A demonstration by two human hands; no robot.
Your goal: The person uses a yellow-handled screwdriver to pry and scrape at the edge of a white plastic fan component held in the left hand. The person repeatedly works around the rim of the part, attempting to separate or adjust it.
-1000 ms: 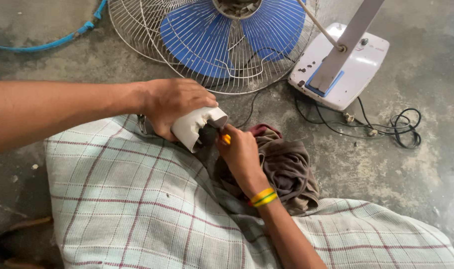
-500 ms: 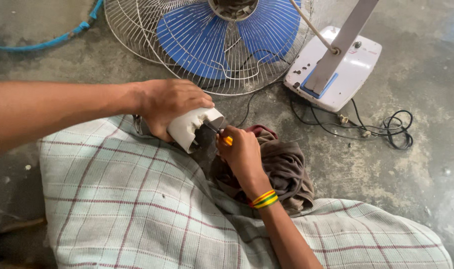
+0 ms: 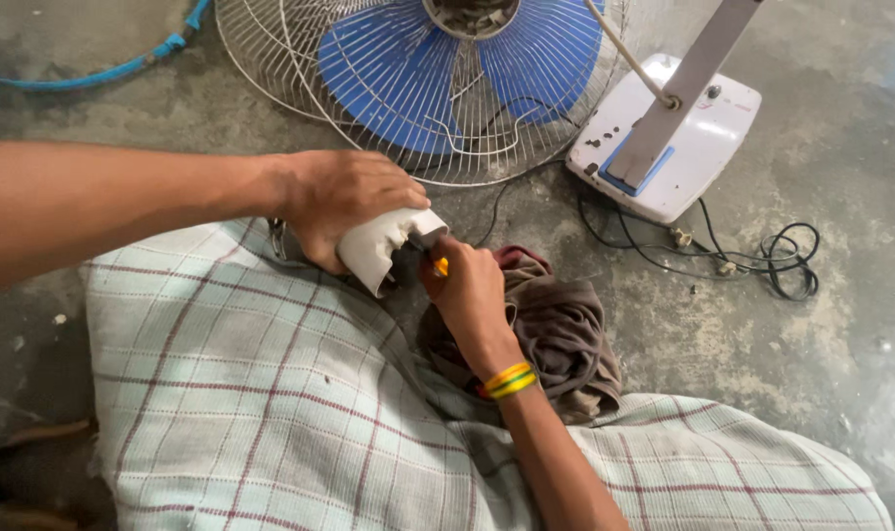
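My left hand (image 3: 341, 200) grips a white plastic fan housing (image 3: 376, 248), held against my lap, which is covered by a pale checked cloth (image 3: 251, 393). My right hand (image 3: 470, 292), with yellow and green bangles on the wrist, holds a small tool with an orange handle (image 3: 441, 265), its tip pushed into the open end of the housing. The tool's tip is hidden inside the housing.
A fan head with blue blades (image 3: 447, 59) inside a wire guard (image 3: 270, 59) lies on the concrete floor ahead. To its right stand the white fan base (image 3: 703, 128) with a grey pole and a coiled black cord (image 3: 781, 261). A brown rag (image 3: 565, 334) lies by my right wrist. A blue hose (image 3: 123, 69) runs at top left.
The view has shifted slightly. Both hands stay on the housing and the tool, with my right hand working at the same opening.
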